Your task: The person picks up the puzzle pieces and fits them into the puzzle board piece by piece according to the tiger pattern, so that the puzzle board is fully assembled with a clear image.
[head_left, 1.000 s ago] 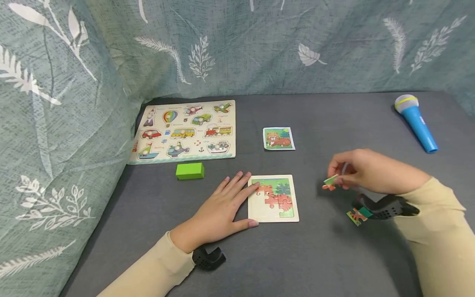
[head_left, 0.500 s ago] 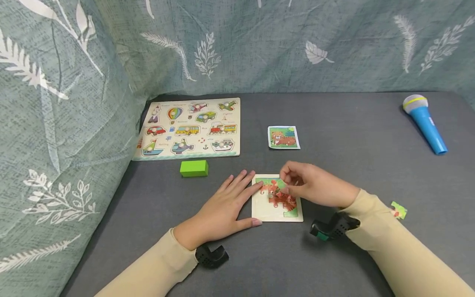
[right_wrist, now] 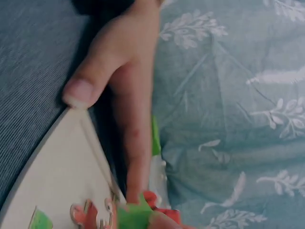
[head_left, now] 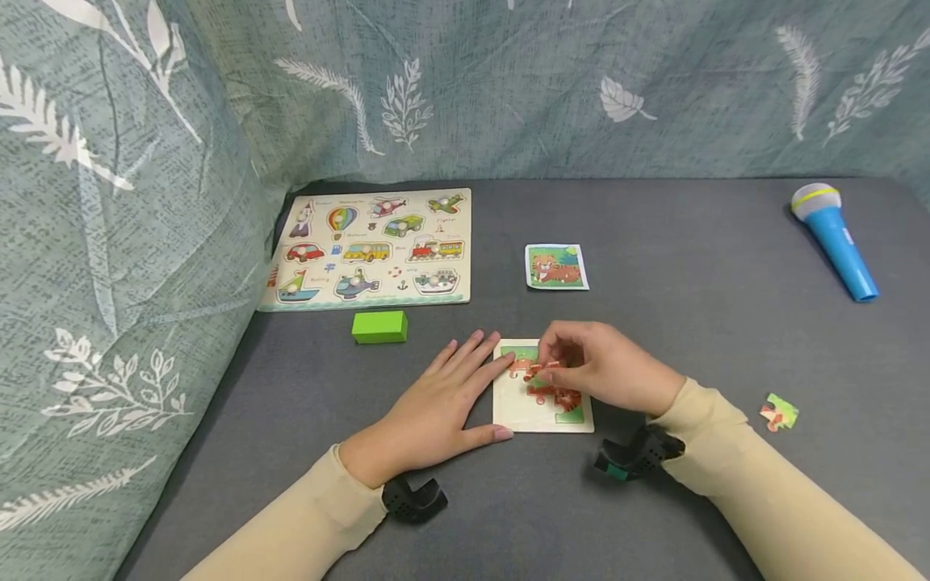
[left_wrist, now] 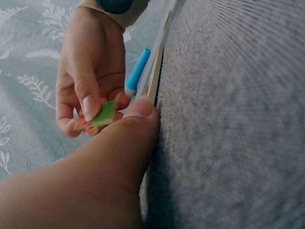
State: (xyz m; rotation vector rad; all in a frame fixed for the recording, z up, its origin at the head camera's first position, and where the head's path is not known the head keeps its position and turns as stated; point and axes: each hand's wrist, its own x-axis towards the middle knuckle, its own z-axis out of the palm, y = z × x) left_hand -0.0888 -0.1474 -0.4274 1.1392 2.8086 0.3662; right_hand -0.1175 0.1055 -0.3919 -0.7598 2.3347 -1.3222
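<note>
A small wooden jigsaw tray [head_left: 513, 410], partly filled with orange and green pieces, lies at the middle of the table. My left hand [head_left: 436, 411] lies flat along its left side, fingers spread and thumb at the near left corner. Over the tray, my right hand [head_left: 613, 369] pinches a green and orange puzzle piece [left_wrist: 106, 114] between thumb and fingers. In the right wrist view the held puzzle piece [right_wrist: 133, 217] shows close over the tray, overlapping its far part. Part of the picture in the tray is hidden under the right hand.
A loose puzzle piece [head_left: 781, 411] lies right of the tray. Behind the tray is a tiger picture card [head_left: 556, 268]. A vehicle peg puzzle board [head_left: 395, 294] and a green block [head_left: 380, 328] sit at left. A blue toy microphone [head_left: 835, 242] lies far right.
My right hand has carried the puzzle piece leftward from the table to over the tray, then slightly further left, uncovering the loose piece. My left hand stays at the tray's side.
</note>
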